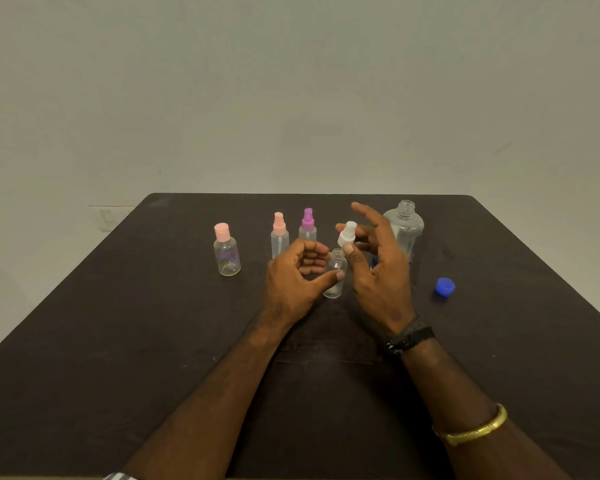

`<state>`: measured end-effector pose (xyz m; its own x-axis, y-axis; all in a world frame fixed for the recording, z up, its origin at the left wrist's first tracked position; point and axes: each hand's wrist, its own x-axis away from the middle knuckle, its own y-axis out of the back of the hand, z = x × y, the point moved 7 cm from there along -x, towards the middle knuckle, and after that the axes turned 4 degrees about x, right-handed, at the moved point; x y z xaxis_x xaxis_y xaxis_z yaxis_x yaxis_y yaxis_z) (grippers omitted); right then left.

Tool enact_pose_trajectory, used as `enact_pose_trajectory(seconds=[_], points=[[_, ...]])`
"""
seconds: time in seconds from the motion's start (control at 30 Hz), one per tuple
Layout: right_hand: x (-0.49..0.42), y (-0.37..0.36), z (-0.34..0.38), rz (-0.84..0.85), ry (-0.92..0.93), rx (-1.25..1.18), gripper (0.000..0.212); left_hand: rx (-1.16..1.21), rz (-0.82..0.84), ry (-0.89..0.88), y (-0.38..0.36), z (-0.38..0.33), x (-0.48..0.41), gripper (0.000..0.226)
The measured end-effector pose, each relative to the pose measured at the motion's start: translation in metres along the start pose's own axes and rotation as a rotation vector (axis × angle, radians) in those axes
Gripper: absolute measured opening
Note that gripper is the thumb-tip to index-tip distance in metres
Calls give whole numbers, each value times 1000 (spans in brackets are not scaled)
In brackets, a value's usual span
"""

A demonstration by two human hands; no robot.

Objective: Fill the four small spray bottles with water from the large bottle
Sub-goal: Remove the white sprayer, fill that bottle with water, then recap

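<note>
You are on the opening step for one bottle. Your right hand [378, 271] pinches the white spray top [347, 233], held just above the little open bottle [336, 287], which stands mid-counter [153, 306]. Your left hand [298, 271] curls round that bottle, thumb on its front. The big bottle [404, 230] stands just behind your right hand, top off, and its blue cap [444, 286] lies to the right. Next, I think, put the spray top down, pick up the big bottle and pour slowly. That mouth is small.

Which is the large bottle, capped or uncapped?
Uncapped: the large bottle shows a bare threaded neck; a blue cap lies apart on the table.
</note>
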<state>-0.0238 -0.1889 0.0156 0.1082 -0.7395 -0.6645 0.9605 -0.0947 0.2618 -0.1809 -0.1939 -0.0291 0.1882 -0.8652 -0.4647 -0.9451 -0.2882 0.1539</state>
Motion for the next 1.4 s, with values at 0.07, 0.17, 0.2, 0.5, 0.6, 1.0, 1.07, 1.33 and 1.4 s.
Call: enact_pose_trajectory(seconds=[0.07, 0.17, 0.2, 0.5, 0.6, 1.0, 1.07, 1.33, 1.4], points=[[-2, 6, 3, -47, 12, -3, 50, -1, 1, -3, -1, 0, 0, 47], [-5, 18, 10, -154, 51, 1, 47, -17, 5, -4, -1, -2, 0, 45], [-6, 22, 12, -192, 64, -3, 46, -27, 6, -6, 0, -2, 0, 44], [-6, 44, 19, -393, 111, -57, 39, -89, -28, 3, 4, 0, -2, 35], [-5, 45, 17, -391, 89, -48, 38, -65, -72, 14, 7, 3, -2, 35], [0, 16, -11, -48, 7, 495, 13, 14, -119, 25, 9, 3, -2, 33], [2, 12, -15, 27, -43, 591, 8, 11, -116, 29, 9, 4, -2, 33], [9, 3, -35, 285, -286, 853, 13, 23, -94, 58, 6, 6, -1, 34], [10, 1, -40, 320, -310, 876, 13, 31, -80, 66, 5, 6, -1, 35]])
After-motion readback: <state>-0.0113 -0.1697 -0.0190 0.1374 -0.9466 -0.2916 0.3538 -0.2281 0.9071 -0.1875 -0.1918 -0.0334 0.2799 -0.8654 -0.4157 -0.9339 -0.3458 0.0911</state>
